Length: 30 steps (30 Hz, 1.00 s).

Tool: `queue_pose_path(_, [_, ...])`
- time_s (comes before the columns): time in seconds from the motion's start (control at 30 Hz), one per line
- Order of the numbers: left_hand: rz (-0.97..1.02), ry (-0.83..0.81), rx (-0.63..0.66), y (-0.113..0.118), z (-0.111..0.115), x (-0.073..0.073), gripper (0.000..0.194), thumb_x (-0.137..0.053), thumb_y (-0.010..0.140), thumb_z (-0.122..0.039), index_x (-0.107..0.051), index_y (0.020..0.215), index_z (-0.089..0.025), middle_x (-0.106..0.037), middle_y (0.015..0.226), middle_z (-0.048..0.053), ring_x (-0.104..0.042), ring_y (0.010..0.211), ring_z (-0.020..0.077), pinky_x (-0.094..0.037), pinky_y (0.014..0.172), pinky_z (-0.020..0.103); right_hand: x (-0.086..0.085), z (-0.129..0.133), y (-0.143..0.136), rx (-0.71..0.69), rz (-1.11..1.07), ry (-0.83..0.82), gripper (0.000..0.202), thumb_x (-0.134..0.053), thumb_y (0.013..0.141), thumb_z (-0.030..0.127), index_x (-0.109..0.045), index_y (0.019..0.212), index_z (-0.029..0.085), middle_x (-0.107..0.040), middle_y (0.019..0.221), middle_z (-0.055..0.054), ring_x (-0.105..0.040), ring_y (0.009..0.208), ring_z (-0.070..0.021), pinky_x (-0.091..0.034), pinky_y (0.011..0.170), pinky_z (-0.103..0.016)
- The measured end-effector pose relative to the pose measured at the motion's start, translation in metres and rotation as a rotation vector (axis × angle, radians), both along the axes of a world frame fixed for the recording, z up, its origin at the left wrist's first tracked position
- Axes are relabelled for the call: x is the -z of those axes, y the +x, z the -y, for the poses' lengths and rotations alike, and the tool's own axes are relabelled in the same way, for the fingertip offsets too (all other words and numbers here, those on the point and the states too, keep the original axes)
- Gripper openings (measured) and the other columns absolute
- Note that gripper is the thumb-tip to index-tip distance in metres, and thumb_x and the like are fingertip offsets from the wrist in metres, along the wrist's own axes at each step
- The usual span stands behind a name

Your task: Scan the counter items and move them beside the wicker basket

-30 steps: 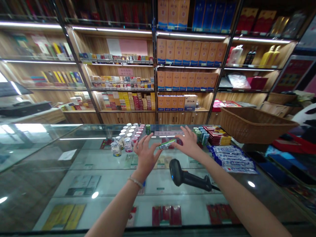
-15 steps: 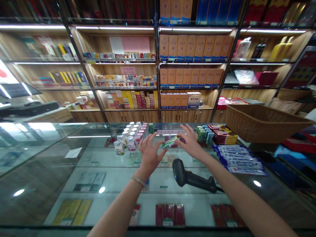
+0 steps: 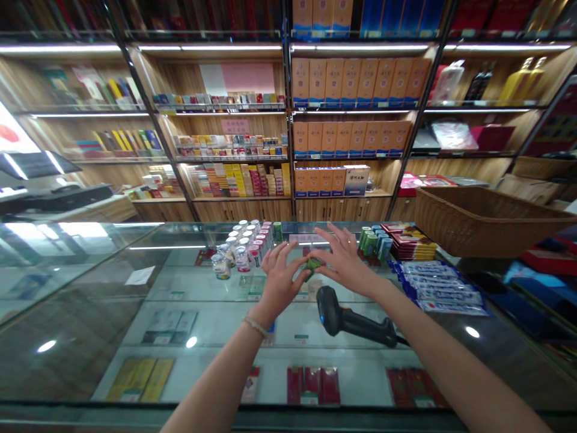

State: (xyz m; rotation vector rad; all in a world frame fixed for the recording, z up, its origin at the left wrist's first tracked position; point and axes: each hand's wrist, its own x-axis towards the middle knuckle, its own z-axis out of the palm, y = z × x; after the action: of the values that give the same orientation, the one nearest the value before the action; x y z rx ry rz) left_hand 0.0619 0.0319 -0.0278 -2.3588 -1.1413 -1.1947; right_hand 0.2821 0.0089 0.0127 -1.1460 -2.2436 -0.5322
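Between my two hands is a small green pack [image 3: 312,264], pinched above the glass counter [image 3: 211,325]. My left hand [image 3: 282,273] grips its left side with thumb and forefinger, the other fingers raised. On its right side, the thumb and forefinger of my right hand [image 3: 345,261] close on it, other fingers lifted. A black barcode scanner [image 3: 354,322] lies on the glass just below my right hand. Similar green rolls [image 3: 369,242] stand to the right beside blue ones [image 3: 383,247]. White-lidded jars [image 3: 242,258] are grouped to the left, with pink ones among them.
Blue-and-white packets [image 3: 439,287] lie at the right, in front of stacked red-and-yellow packs [image 3: 408,243]. A brown wicker basket [image 3: 478,222] stands at the right edge. A paper slip [image 3: 140,275] lies at the left. Shelves with orange boxes [image 3: 349,141] rise behind.
The green pack has turned between my fingers and looks shorter from here. Both hands have drawn closer together around it.
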Motion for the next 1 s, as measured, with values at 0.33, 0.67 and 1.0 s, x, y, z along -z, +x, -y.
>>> queue_pose_path(0.33, [0.167, -0.056, -0.034, 0.013, 0.001, -0.015, 0.013, -0.074, 0.088, -0.038, -0.077, 0.096, -0.028, -0.053, 0.153, 0.007, -0.042, 0.143, 0.0318, -0.030, 0.120, 0.056, 0.001, 0.000, 0.000, 0.059, -0.163, 0.073, 0.025, -0.067, 0.094, 0.036, -0.069, 0.119, 0.031, -0.048, 0.156, -0.009, -0.028, 0.152, -0.0319, -0.018, 0.122, -0.062])
queue_pose_path(0.67, [0.165, -0.167, 0.071, 0.063, -0.003, -0.042, 0.009, -0.078, 0.083, -0.031, -0.076, 0.091, -0.027, -0.051, 0.154, 0.005, -0.040, 0.145, 0.0310, -0.030, 0.122, 0.057, -0.008, 0.005, 0.047, 0.129, -0.261, 0.096, 0.011, -0.068, 0.092, 0.035, -0.072, 0.099, 0.028, -0.047, 0.156, -0.007, -0.027, 0.152, -0.0318, -0.018, 0.122, -0.062])
queue_pose_path(1.0, [0.151, -0.331, 0.044, 0.153, -0.009, -0.046, 0.008, -0.080, 0.081, -0.030, -0.079, 0.088, -0.027, -0.054, 0.153, 0.006, -0.040, 0.145, 0.0350, -0.032, 0.117, 0.062, -0.005, 0.007, 0.122, 0.232, -0.289, 0.061, 0.006, -0.070, 0.089, 0.032, -0.075, 0.088, 0.028, -0.050, 0.155, -0.005, -0.030, 0.149, -0.0325, -0.022, 0.117, -0.062])
